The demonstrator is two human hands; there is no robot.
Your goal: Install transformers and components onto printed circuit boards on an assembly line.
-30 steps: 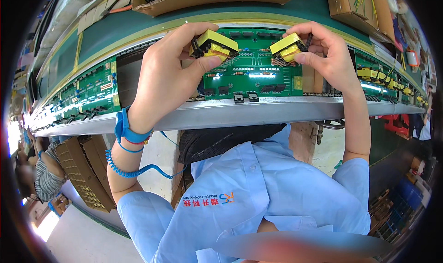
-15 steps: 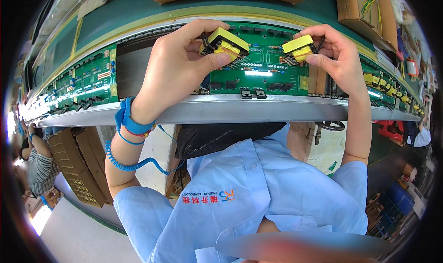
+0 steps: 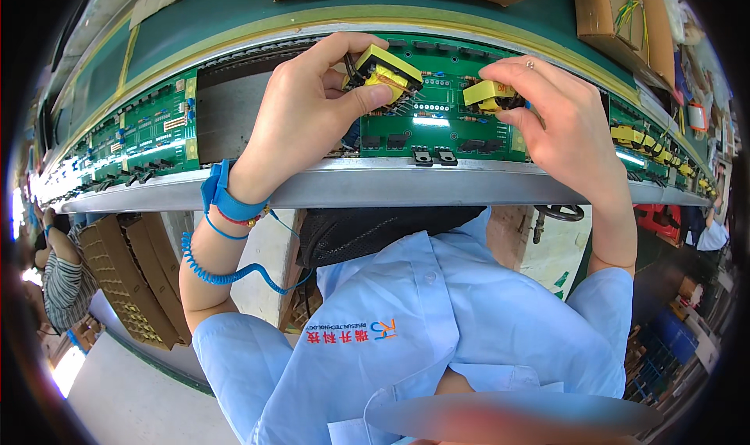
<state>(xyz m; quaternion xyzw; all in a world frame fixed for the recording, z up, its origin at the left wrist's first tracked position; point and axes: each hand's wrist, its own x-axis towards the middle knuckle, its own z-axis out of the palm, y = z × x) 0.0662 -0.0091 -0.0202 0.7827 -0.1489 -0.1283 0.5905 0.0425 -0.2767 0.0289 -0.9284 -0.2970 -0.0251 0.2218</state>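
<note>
Upper centre: left hand grasping a yellow-taped transformer, right hand pinching a second transformer; I judge both dense and stiff, exposed pins bendable, sides best for holding.

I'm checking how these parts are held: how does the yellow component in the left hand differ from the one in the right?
The left component shows thin metal pins at its lower right; on the right component none can be made out. The left component's top slants down rightward; the right component's slopes slightly down leftward. Both are yellow and black, held over the green circuit board.
</note>
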